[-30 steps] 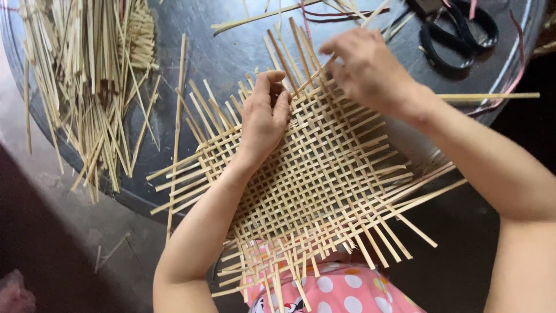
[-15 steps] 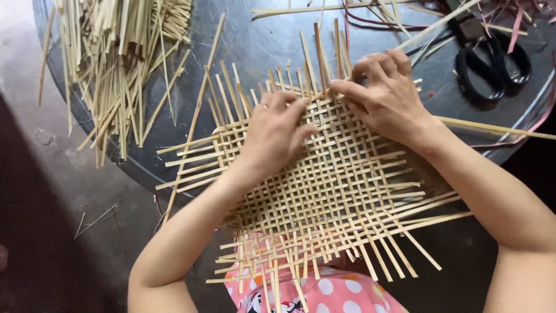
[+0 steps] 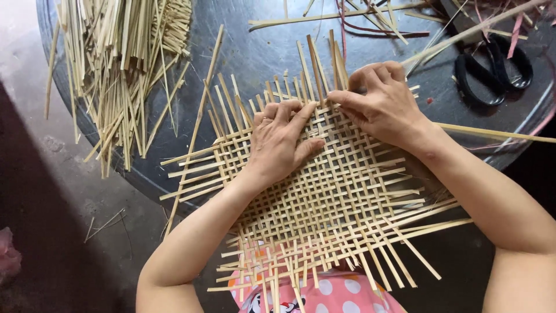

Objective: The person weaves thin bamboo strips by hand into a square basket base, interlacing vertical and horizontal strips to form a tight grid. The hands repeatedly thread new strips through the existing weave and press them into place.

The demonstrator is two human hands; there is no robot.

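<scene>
While the left hand (image 3: 278,145) lies flat w/ fingers spread loosely on the woven mat (image 3: 324,191), pressing it down, the right hand (image 3: 382,104) sits at the mat's 12 o'clock edge w/ fingers curled together, tips pushing on the topmost cross strip (image 3: 353,124). Can't tell if it's actually pinching that strip or just nudging it. Looks to me like the tightening stage: a strip is woven in & getting packed against the row below.

The mat lies half on the dark round table (image 3: 249,52), its 6 o'clock end hanging over the edge above the person's pink polka-dot lap (image 3: 341,293).

Next move imo needs the left hand kept planted so the weave doesn't slide, plus even pressure along the strip so it doesn't bow.

Counts: 2 hands, 1 mat, 1 pair of black scissors (image 3: 492,69) at 2 o'clock, 1 big loose pile of strips (image 3: 127,64) at 10 o'clock (way too many to count), a few red strips (image 3: 370,29) near 1 o'clock, 1 ring (image 3: 265,119) on the left hand.
</scene>
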